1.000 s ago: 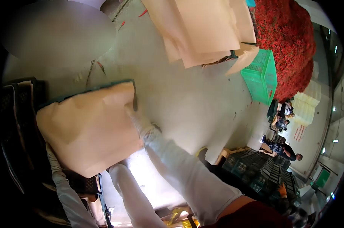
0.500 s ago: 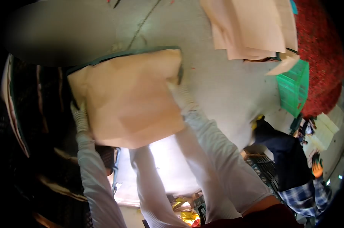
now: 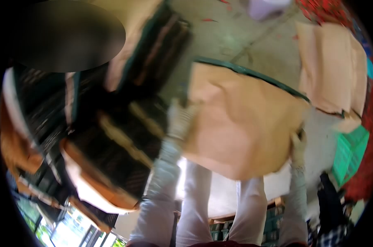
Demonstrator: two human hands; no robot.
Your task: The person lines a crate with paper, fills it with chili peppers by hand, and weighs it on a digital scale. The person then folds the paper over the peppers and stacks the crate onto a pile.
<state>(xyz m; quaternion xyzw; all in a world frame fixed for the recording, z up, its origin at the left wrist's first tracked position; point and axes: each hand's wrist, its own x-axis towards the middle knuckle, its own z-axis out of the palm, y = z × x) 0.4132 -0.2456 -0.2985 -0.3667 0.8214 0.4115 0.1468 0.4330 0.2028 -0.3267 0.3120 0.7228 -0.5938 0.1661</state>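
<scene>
Brown paper [image 3: 240, 119] lines and covers a dark green crate, whose rim [image 3: 252, 73] shows along the far edge. My left hand [image 3: 181, 119], in a pale glove, grips the crate's left side. On its right side my right hand [image 3: 297, 144], also gloved, holds on near the paper's edge. The crate hangs in front of my legs, and its contents are hidden under the paper.
Stacked dark crates [image 3: 124, 136] with paper edges stand at the left. Another paper-covered crate [image 3: 330, 70] is at the upper right, beside a green basket [image 3: 351, 156] and a red heap [image 3: 322, 10]. A person in dark trousers [image 3: 330, 201] is at the lower right.
The view has swung left, bringing more of the stacked crates into sight. The held crate now appears further right and tilted the other way, with both hands still on it.
</scene>
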